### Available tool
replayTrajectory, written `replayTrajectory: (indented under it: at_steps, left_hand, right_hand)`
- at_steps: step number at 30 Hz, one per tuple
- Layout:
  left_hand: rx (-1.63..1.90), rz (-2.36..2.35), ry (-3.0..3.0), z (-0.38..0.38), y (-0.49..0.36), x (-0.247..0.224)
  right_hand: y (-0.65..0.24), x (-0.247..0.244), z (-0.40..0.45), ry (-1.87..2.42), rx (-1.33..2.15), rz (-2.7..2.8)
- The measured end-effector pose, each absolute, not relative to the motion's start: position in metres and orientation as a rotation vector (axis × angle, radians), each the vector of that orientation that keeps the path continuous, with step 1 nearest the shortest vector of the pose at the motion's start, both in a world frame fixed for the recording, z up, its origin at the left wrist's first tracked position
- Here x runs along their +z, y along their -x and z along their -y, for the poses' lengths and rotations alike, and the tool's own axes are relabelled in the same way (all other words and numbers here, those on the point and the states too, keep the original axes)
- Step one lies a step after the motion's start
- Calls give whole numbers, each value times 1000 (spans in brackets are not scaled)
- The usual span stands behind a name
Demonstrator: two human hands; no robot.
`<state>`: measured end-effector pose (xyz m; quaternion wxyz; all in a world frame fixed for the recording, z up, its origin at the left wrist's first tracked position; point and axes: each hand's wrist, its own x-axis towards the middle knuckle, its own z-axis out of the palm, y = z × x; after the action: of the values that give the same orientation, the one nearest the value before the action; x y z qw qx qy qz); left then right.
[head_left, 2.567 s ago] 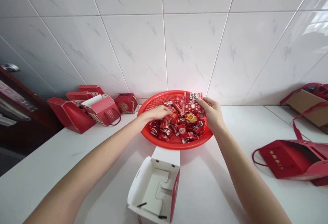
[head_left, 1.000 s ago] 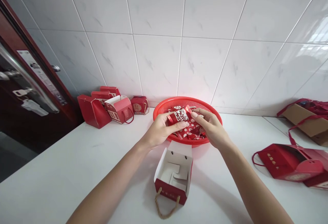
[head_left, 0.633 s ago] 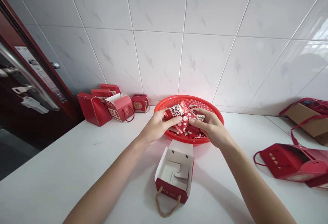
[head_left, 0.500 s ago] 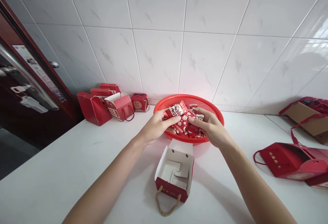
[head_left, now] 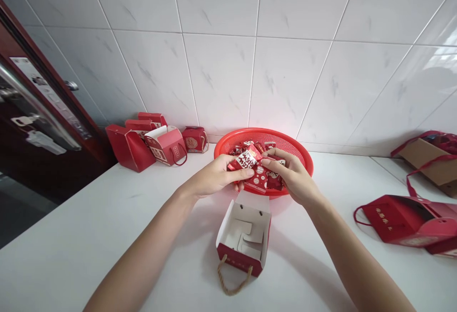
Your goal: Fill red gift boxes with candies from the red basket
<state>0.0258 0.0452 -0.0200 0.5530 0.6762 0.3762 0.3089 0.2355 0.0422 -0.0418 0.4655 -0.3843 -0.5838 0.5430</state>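
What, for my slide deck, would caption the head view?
Left hand and right hand holding red packets over a red basket, open box nearer the camera.

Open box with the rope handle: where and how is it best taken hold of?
Probably the open box is best gripped by both side walls at once, from left and right: it stands open upward, and the red basket crowds its far end. Lifting by the rope handle at the near end alone might tip it.
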Motion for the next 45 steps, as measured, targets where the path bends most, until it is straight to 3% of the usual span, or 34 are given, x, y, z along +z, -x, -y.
replayTrajectory:
  at_steps: [8, 16, 22, 29, 36, 45]
  left_hand:
    - [531, -946, -1741, -43, -20, -17]
    - [244, -1092, -2038, -28, 0, -2]
    - [217, -1045, -2158, -25, 0, -5]
    - [131, -977, -2071, -28, 0, 1]
    - [62, -988, -2075, -26, 4, 5]
    - [12, -848, -2141, -16, 4, 11]
  right_hand:
    - [-235, -33, -34, 910, 1167, 1605]
    - [-240, -20, -21, 929, 783, 1892]
    - [-228, -29, -9, 983, 680, 2235]
    - [-229, -26, -4, 891, 347, 2038]
    - [-234, -24, 2, 797, 300, 2561]
    - [-225, -23, 32, 892, 48, 2685]
